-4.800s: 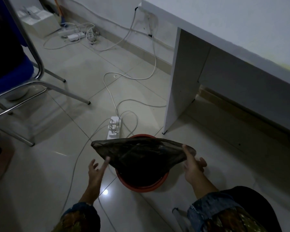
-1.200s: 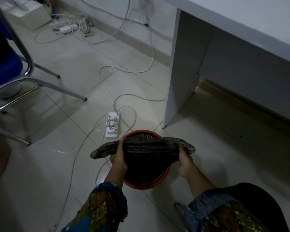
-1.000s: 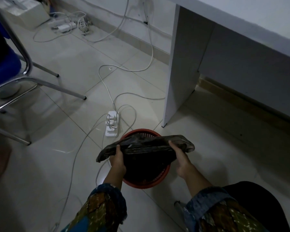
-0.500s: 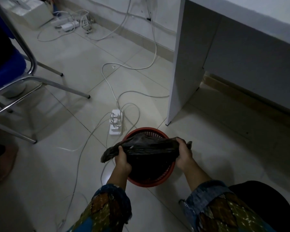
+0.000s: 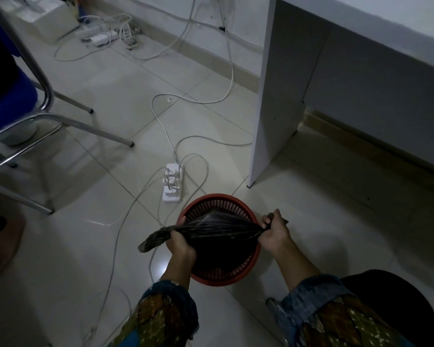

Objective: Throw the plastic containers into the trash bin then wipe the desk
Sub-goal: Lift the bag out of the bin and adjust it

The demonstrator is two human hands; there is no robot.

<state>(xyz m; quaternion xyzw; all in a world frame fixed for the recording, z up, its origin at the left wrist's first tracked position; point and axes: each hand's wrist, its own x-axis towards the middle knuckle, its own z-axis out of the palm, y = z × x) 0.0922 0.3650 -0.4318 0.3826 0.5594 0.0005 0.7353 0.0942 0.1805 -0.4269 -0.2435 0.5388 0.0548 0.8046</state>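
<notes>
Where half a second ago it hung slack, now pulled taut: bag (image 5: 218, 231) over bin (image 5: 254, 265) mouth, left hand (image 5: 179, 242) and right hand (image 5: 274, 231) fisted on its ends, farther apart. Behind, strip (image 5: 172, 182), desk (image 5: 273, 96).

Black plastic bag (image 5: 218, 231) taut between left hand (image 5: 179, 244) and right hand (image 5: 273, 230) above red trash bin (image 5: 203, 204).
</notes>
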